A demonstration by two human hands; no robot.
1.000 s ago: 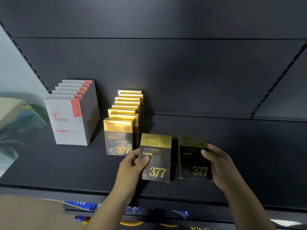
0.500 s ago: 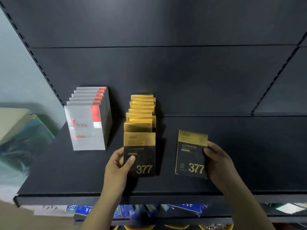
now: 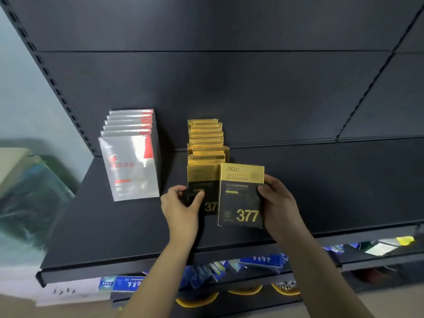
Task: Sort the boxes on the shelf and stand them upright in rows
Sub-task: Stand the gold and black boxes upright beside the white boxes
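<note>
On the dark shelf (image 3: 114, 237) a row of several black-and-gold "377" boxes (image 3: 205, 138) stands upright, running back to the rear panel. My left hand (image 3: 181, 203) grips the left edge of the front box of that row (image 3: 202, 180). My right hand (image 3: 278, 203) holds another black-and-gold "377" box (image 3: 241, 196) upright by its right edge, just right of the row's front and overlapping it. To the left stands a row of several silver-and-red boxes (image 3: 130, 166), upright.
The shelf's right half (image 3: 332, 184) is bare dark metal. A perforated upright (image 3: 46, 72) bounds the shelf on the left. Below, a lower shelf holds jumbled blue boxes (image 3: 229, 265) and yellow items (image 3: 197, 299). Blurred packages (image 3: 27, 180) lie at far left.
My right hand has carried its box leftward until it overlaps the front of the gold row. My left hand stays on the row's front box. The camera has moved closer.
</note>
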